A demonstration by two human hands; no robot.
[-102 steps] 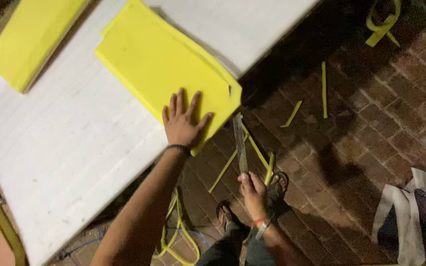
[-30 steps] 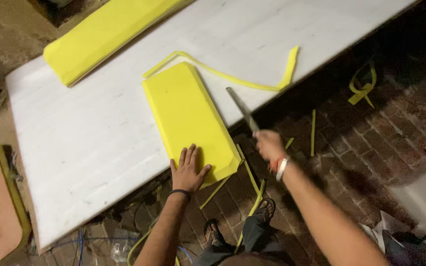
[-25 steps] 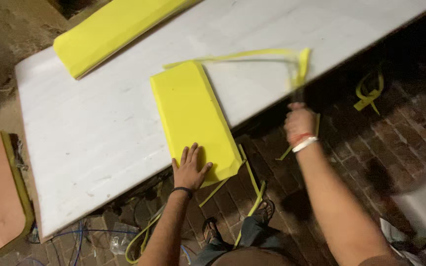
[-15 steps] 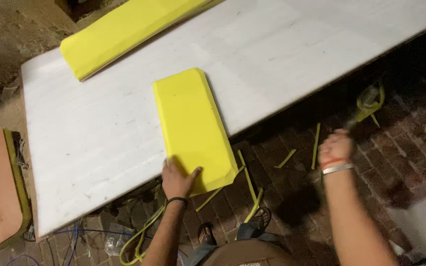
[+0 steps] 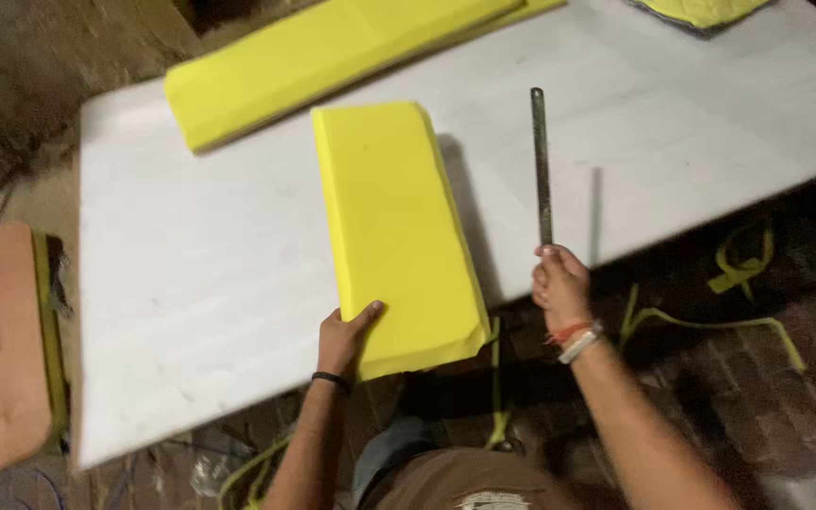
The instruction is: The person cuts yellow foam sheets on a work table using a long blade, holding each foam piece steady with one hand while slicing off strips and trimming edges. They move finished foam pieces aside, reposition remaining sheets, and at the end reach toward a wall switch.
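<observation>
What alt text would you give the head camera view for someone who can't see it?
The left hand grips the near end of a yellow foam slab on a white table, while the right hand holds a long metal blade upright beside it.

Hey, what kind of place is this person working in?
Probably a makeshift foam-cutting workshop. A white table stands on a brick floor littered with yellow offcut strips. The left hand holds a yellow foam slab, and the right hand grips a long blade.
</observation>
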